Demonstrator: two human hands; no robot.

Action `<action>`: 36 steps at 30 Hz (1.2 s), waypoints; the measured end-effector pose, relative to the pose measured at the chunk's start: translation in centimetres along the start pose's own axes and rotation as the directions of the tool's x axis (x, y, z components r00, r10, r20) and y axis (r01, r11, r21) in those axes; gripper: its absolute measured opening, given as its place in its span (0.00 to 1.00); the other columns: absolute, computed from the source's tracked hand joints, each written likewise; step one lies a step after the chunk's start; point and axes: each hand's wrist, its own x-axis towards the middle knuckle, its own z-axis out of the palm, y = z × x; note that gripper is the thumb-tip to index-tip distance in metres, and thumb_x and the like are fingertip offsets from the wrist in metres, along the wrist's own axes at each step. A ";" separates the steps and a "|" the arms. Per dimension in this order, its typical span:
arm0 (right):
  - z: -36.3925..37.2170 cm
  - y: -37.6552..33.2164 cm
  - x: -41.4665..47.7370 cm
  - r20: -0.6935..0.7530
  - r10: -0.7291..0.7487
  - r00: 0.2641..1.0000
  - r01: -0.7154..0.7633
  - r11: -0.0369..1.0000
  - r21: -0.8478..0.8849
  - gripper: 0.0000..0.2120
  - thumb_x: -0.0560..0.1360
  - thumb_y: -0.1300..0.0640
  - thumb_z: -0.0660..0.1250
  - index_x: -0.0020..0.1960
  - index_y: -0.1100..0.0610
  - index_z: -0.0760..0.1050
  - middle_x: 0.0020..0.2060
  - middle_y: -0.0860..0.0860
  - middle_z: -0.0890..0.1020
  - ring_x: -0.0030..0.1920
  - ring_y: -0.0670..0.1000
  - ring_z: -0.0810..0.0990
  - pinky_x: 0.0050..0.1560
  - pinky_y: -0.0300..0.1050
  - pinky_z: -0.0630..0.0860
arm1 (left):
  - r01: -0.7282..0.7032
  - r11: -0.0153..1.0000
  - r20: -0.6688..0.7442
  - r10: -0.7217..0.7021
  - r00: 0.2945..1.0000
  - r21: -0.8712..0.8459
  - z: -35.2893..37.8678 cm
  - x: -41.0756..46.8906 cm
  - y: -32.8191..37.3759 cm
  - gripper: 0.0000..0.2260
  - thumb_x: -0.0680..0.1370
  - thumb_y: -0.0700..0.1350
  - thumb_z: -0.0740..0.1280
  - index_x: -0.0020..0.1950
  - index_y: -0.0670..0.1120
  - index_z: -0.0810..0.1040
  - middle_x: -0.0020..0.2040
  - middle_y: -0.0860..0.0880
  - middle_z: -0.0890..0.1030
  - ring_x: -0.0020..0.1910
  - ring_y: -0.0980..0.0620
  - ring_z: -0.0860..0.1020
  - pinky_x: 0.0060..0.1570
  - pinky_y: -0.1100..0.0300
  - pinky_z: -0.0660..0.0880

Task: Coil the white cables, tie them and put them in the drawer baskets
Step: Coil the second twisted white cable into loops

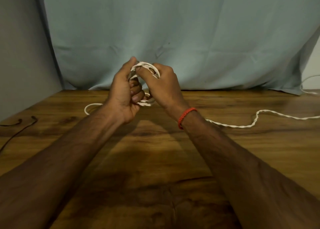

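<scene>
A small coil of white cable (147,66) is held up over the far middle of the wooden table (173,150). My left hand (123,93) grips the coil's left side, fingers curled round it and thumb up. My right hand (164,85) pinches the top of the coil, with loops passing over its fingers. The loose tail of the white cable (249,124) runs from under my right wrist across the table and off the right edge. A short loop of it (90,107) shows to the left of my left wrist. No drawer or basket is in view.
A dark thin cord (17,126) lies near the table's left edge. A pale blue cloth (173,29) hangs behind the table's far edge. Another white cable (308,83) hangs at the far right by the wall.
</scene>
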 end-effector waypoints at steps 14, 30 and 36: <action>-0.1 1.6 0.1 -0.098 -0.103 0.990 0.102 0.995 -0.018 0.24 0.85 0.49 0.57 0.34 0.59 0.70 0.25 0.48 0.70 0.30 0.45 0.68 0.34 0.45 0.67 | 0.145 0.987 -0.121 -0.136 0.983 0.068 0.2 -0.3 -1.5 0.31 0.80 0.67 0.58 0.23 0.49 0.64 0.21 0.51 0.61 0.22 0.52 0.63 0.31 0.59 0.62; 0.5 0.8 -0.8 -0.081 -0.216 0.973 0.204 0.969 -0.139 0.23 0.82 0.38 0.58 0.39 0.50 0.81 0.28 0.45 0.80 0.33 0.43 0.80 0.36 0.42 0.74 | -0.100 0.987 -0.112 0.114 0.987 0.124 -0.3 0.7 -1.5 0.18 0.83 0.55 0.56 0.45 0.44 0.76 0.23 0.53 0.72 0.23 0.54 0.60 0.26 0.58 0.56; 0.5 0.8 -0.8 -0.049 -0.304 0.951 0.286 0.931 -0.228 0.23 0.80 0.40 0.63 0.35 0.56 0.75 0.26 0.48 0.76 0.31 0.46 0.76 0.35 0.50 0.74 | -0.086 0.990 -0.112 0.098 0.989 0.110 -0.9 1.1 -1.6 0.18 0.82 0.54 0.55 0.40 0.46 0.76 0.24 0.52 0.70 0.24 0.54 0.59 0.29 0.59 0.56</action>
